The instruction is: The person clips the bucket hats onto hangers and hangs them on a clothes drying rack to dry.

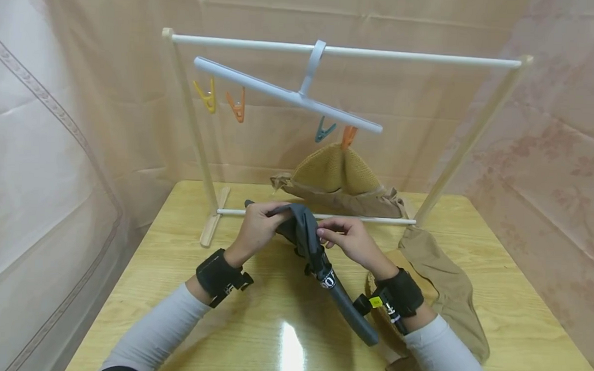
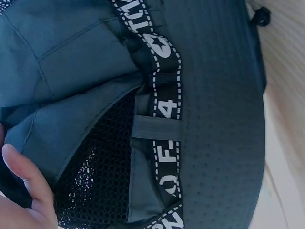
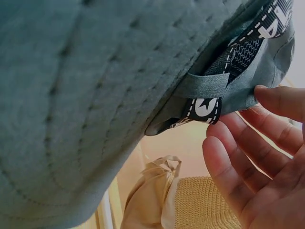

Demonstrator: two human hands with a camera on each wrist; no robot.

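Observation:
A dark grey brimmed hat is held up over the table, edge-on to the head view. Inside it, a black band with white lettering and dark mesh show in the left wrist view. My left hand grips the crown from the left, its thumb on the cloth and its other fingers mostly hidden. From the right, my right hand pinches the crown's edge between thumb and fingers. The stitched brim fills much of the right wrist view.
Behind stands a rack with a white top bar. A tilted pale blue hanger carries several clips; an orange clip holds a tan hat with a woven part. Another tan hat lies on the table, by my right forearm.

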